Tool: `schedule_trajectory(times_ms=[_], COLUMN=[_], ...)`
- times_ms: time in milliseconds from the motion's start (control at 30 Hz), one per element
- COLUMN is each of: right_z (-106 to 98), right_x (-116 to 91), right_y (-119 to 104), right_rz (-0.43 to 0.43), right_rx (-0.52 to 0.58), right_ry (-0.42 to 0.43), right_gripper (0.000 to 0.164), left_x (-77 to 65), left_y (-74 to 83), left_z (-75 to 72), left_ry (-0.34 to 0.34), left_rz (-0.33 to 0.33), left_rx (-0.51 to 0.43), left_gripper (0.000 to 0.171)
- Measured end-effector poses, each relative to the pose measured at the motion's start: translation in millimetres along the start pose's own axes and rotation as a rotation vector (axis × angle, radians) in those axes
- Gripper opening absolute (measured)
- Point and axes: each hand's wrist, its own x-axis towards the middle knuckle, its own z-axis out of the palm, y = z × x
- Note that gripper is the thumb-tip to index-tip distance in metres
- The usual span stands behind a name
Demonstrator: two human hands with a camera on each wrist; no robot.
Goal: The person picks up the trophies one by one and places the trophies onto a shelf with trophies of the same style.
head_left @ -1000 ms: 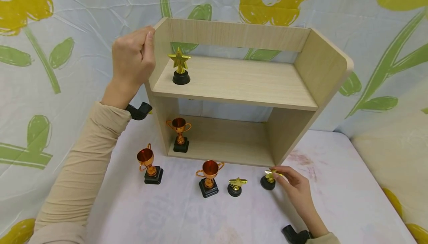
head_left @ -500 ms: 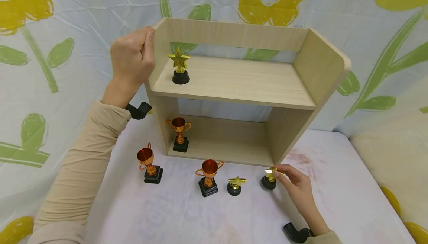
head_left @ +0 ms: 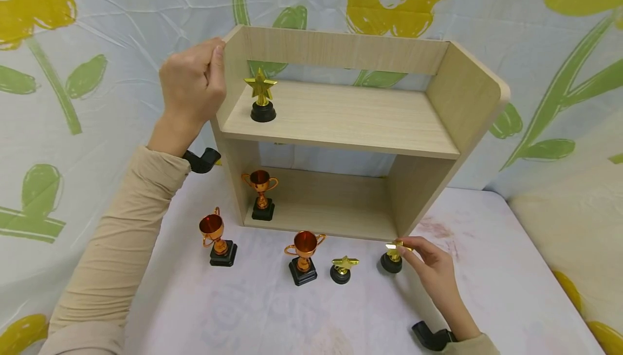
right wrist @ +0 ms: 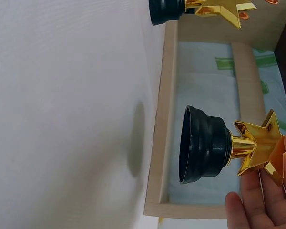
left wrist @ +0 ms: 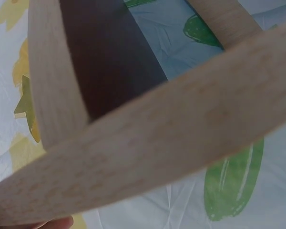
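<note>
Right wrist cam shows the gold star trophy [right wrist: 218, 145] clear of the table [right wrist: 76, 71], unclear from head cam: right hand [head_left: 432, 273] pinches it near 5 o'clock, left hand [head_left: 193, 83] grips the two-tier shelf [head_left: 350, 111] at 10.

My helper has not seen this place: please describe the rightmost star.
Find the shelf, then look in front of its lower right corner. There is a gold star on a black base. The right hand pinches it, unlike the other two stars.
</note>
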Motion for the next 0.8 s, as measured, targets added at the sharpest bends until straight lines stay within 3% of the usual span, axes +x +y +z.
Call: schedule_trajectory(times_ms=[300,500,800], right_z=[3,3,-2], right_x=[4,5,7], right_y=[-9,-16,-20], right_rz=[-0.024,-0.002,-0.022], right_rx=[0.056,0.036,0.027], right_ry=[-0.001,0.025,-0.001], right_gripper=[0.017,0.017,0.019], left_x=[-0.4,0.4,0.6], left_y=[0.4,0.8,1.1], left_z=[0.8,2.0,0.9], left_ry=[0.01,0.016,0.023], left_rz=[-0.019,-0.032,-0.031], left_rx=[-0.014,-0.019,-0.016], left_gripper=[0.038,0.037,0.037])
